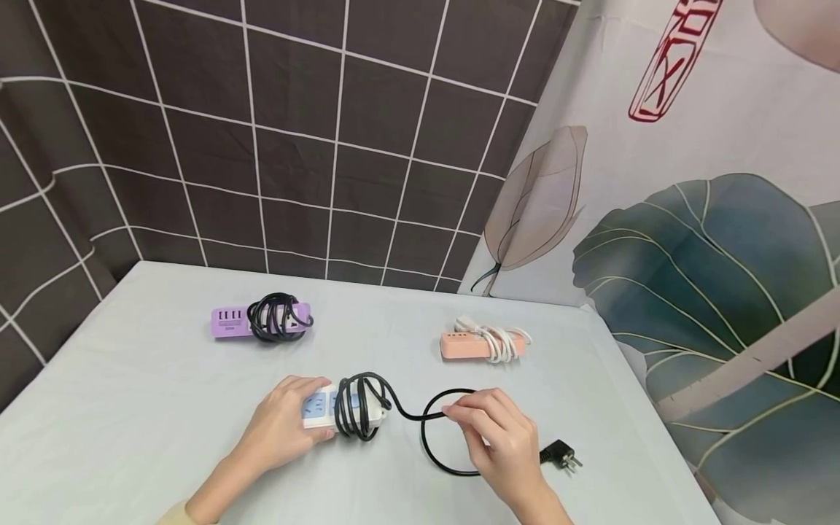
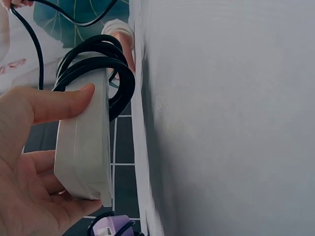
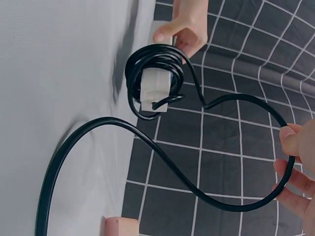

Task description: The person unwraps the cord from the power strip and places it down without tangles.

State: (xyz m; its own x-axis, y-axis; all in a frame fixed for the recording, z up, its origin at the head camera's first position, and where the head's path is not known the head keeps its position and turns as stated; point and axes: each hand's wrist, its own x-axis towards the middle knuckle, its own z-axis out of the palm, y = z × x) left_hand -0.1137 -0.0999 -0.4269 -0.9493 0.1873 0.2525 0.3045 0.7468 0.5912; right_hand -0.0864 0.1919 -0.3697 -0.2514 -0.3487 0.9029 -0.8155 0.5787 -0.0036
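Note:
My left hand [image 1: 285, 423] grips the left end of a white power strip [image 1: 317, 408] with light blue socket faces. In the left wrist view the thumb lies along one side of the strip and the fingers along the other. Several turns of black cord [image 1: 352, 408] wrap the strip's right part. My right hand [image 1: 502, 441] pinches the loose length of that cord between thumb and fingers. From there the cord loops round on the table, and its black plug [image 1: 560, 453] lies to the right of the right hand.
Behind, at the left, lies a purple power strip [image 1: 230, 323] with black cord wound round it. An orange power strip [image 1: 464, 346] wrapped in white cord lies at the back right. The white table [image 1: 164, 350] meets a dark gridded cloth [image 1: 295, 175] at its far edge.

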